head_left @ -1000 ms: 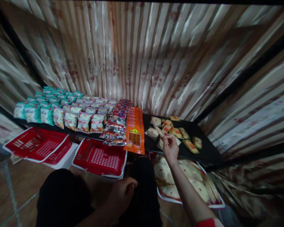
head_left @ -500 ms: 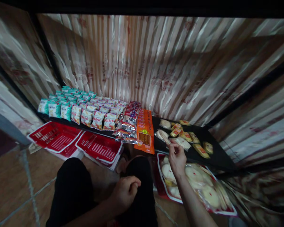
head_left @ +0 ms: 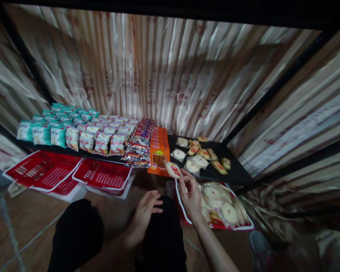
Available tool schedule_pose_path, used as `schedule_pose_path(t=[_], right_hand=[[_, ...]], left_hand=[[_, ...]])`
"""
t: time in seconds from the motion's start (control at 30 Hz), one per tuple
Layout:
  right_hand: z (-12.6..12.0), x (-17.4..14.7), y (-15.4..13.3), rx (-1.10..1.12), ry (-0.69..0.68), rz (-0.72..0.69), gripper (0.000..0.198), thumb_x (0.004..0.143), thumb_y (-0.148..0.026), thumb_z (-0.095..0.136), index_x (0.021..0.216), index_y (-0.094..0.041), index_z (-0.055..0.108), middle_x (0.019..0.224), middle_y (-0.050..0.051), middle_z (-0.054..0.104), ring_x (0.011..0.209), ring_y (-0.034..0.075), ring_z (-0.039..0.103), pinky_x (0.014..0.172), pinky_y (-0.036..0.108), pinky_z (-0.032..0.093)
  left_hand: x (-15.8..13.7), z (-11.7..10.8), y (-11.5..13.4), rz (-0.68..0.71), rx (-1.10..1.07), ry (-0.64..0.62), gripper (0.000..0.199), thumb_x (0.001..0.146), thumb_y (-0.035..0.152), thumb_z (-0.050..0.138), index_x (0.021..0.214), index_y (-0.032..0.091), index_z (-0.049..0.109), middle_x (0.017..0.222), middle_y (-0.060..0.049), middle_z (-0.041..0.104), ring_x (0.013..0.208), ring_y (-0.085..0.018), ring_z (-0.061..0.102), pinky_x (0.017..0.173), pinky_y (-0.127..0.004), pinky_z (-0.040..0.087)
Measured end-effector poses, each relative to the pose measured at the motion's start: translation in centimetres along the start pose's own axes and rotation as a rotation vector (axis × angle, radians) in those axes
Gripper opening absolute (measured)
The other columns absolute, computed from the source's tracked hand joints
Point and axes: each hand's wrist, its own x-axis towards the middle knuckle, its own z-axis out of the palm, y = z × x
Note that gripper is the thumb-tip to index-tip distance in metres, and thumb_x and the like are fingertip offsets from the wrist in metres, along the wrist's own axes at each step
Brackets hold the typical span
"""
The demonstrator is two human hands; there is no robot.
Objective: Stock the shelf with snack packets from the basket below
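Observation:
Between the thumb and fingers of my right hand (head_left: 190,194) is a round, pale wrapped cake (head_left: 173,170) with a red and yellow label, held by its right edge above the front of the black shelf (head_left: 238,168). My left hand (head_left: 146,209) holds nothing; its fingers are apart over my right knee. More round wrapped cakes (head_left: 178,155) lie on the shelf, with small yellow packets (head_left: 218,167) to their right. Below my right hand, a red basket (head_left: 245,227) with a white rim holds several larger round, flat cakes (head_left: 229,212) in clear wrap.
Turquoise snack bags (head_left: 42,134) and striped white bags (head_left: 102,142) stand in rows on the left of the shelf. Silver-purple packets (head_left: 141,141) and orange packs (head_left: 159,147) lie beside them. Two red baskets (head_left: 103,173) sit below. Black frame posts (head_left: 277,83) stand before curtain-like sheeting.
My right hand has drawn left from the cakes on the shelf, and the held cake now shows its label. My left hand has uncurled. The view has shifted right.

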Motion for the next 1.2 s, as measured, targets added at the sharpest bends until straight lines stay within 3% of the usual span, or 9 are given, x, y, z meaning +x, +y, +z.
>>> schedule_pose_path(t=[0.2, 0.37, 0.47, 0.57, 0.67, 0.8, 0.9, 1.03, 1.2], right_hand=[[-2.4, -3.3, -2.1, -0.077, -0.121, -0.169, 0.009, 0.089, -0.015, 0.046, 0.089, -0.02, 0.053, 0.113, 0.013, 0.061, 0.11, 0.021, 0.057, 0.088, 0.038, 0.048], [-4.2, -5.8, -2.6, -0.072, -0.296, -0.245, 0.011, 0.089, -0.012, 0.046, 0.091, -0.02, 0.053, 0.115, 0.013, 0.061, 0.114, 0.02, 0.055, 0.092, 0.035, 0.049], [-4.7, -6.8, -2.9, -0.063, -0.388, -0.236, 0.011, 0.089, -0.014, 0.046, 0.093, -0.02, 0.054, 0.116, 0.014, 0.061, 0.117, 0.02, 0.054, 0.093, 0.035, 0.049], [-4.7, -7.3, -2.9, -0.079, -0.394, -0.202, 0.013, 0.088, -0.018, 0.048, 0.099, -0.02, 0.054, 0.121, 0.014, 0.058, 0.118, 0.022, 0.053, 0.096, 0.039, 0.047], [-4.3, -7.1, -1.9, -0.105, -0.298, -0.11, 0.02, 0.088, -0.023, 0.047, 0.108, -0.019, 0.052, 0.12, 0.015, 0.059, 0.115, 0.022, 0.055, 0.094, 0.04, 0.048], [-3.7, -6.2, 0.9, -0.186, -0.283, 0.16, 0.025, 0.09, -0.032, 0.04, 0.1, -0.017, 0.058, 0.098, 0.011, 0.067, 0.09, 0.02, 0.065, 0.077, 0.032, 0.053], [-3.6, -5.4, 2.5, -0.349, -0.474, 0.268, 0.027, 0.09, -0.031, 0.038, 0.093, -0.018, 0.061, 0.091, 0.009, 0.069, 0.081, 0.019, 0.066, 0.075, 0.03, 0.051], [-3.0, -4.5, 3.4, -0.702, -0.85, 0.325, 0.027, 0.088, -0.025, 0.044, 0.109, -0.017, 0.06, 0.11, 0.011, 0.066, 0.097, 0.02, 0.064, 0.082, 0.029, 0.047], [-2.1, -4.9, 4.9, -0.927, -1.016, 0.457, 0.033, 0.087, -0.028, 0.05, 0.116, -0.012, 0.057, 0.106, 0.019, 0.067, 0.099, 0.028, 0.064, 0.08, 0.036, 0.048]], left_hand=[[0.1, 2.0, -0.7, -0.094, -0.299, -0.024, 0.049, 0.082, 0.045, 0.054, 0.115, 0.01, 0.052, 0.113, -0.02, 0.062, 0.096, -0.029, 0.063, 0.073, -0.038, 0.055], [-1.2, 3.3, -1.8, -0.034, -0.28, -0.08, 0.041, 0.077, 0.044, 0.062, 0.104, 0.012, 0.061, 0.103, -0.014, 0.068, 0.091, -0.026, 0.065, 0.069, -0.033, 0.054], [-1.9, 3.3, -2.4, -0.039, -0.243, -0.028, 0.039, 0.073, 0.038, 0.067, 0.101, 0.013, 0.062, 0.102, -0.012, 0.069, 0.087, -0.023, 0.066, 0.067, -0.029, 0.054], [-1.9, 2.9, -2.5, -0.03, -0.221, 0.052, 0.036, 0.067, 0.032, 0.07, 0.096, 0.011, 0.064, 0.093, -0.01, 0.07, 0.079, -0.019, 0.066, 0.063, -0.026, 0.053], [-1.6, 2.2, -2.2, -0.033, -0.246, 0.145, 0.029, 0.064, 0.028, 0.068, 0.088, 0.012, 0.065, 0.082, -0.007, 0.07, 0.073, -0.018, 0.065, 0.058, -0.023, 0.051], [-1.3, 1.3, -1.6, -0.068, -0.284, 0.212, 0.022, 0.065, 0.022, 0.065, 0.084, 0.012, 0.064, 0.079, -0.006, 0.07, 0.068, -0.016, 0.064, 0.054, -0.022, 0.05], [-1.0, 0.6, -1.4, -0.081, -0.292, 0.221, 0.021, 0.067, 0.021, 0.064, 0.086, 0.011, 0.063, 0.077, -0.005, 0.069, 0.064, -0.014, 0.063, 0.053, -0.022, 0.05], [0.0, -0.1, -2.1, -0.093, -0.281, 0.252, 0.022, 0.064, 0.019, 0.066, 0.084, 0.012, 0.063, 0.074, -0.004, 0.068, 0.061, -0.014, 0.063, 0.051, -0.022, 0.05], [0.4, 0.0, -3.9, -0.111, -0.226, 0.217, 0.029, 0.063, 0.024, 0.068, 0.088, 0.011, 0.064, 0.075, -0.005, 0.068, 0.063, -0.015, 0.064, 0.052, -0.022, 0.049]])
